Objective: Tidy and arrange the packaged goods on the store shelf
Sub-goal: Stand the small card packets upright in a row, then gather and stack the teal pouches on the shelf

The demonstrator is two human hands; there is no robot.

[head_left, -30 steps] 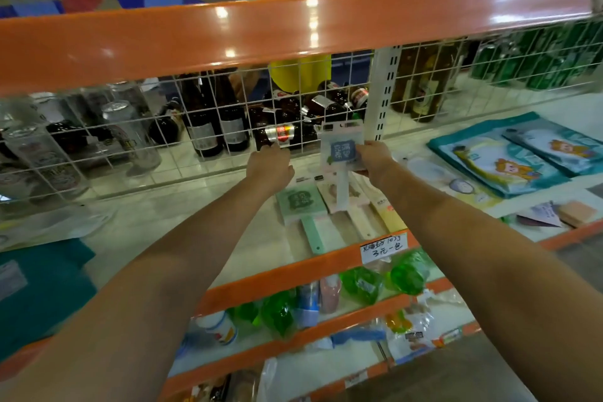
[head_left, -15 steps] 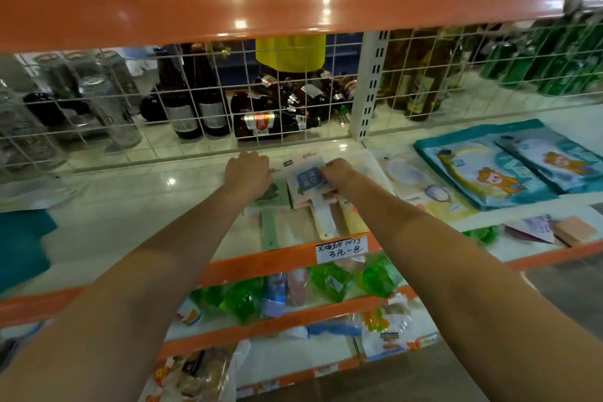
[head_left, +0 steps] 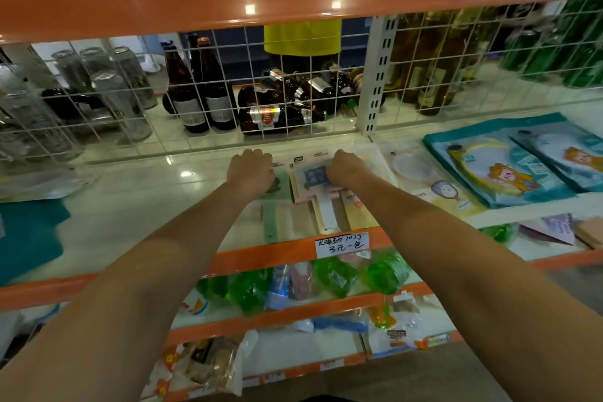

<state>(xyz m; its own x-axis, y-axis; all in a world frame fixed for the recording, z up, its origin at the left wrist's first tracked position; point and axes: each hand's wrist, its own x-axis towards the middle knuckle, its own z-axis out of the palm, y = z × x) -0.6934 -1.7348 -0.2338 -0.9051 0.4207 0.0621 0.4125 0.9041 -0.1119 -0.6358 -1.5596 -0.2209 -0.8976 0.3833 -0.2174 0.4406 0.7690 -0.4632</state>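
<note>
just in front of the wire mesh (head_left: 202,127), the blue-labelled packet (head_left: 313,177) is pinched by the curled right hand (head_left: 346,167) atop a flat pile, while the green packet (head_left: 277,184) beside it is pressed down by the knuckled left hand (head_left: 250,169), seemingly so the shelf (head_left: 156,206) row is squared.

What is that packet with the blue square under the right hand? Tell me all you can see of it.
The packet with the blue square is a flat, pale card pack that looks plastic-wrapped, with a white handle-shaped strip running toward the shelf edge. It lies on top of similar packs on the shelf. The right hand rests on its upper right part.
</note>
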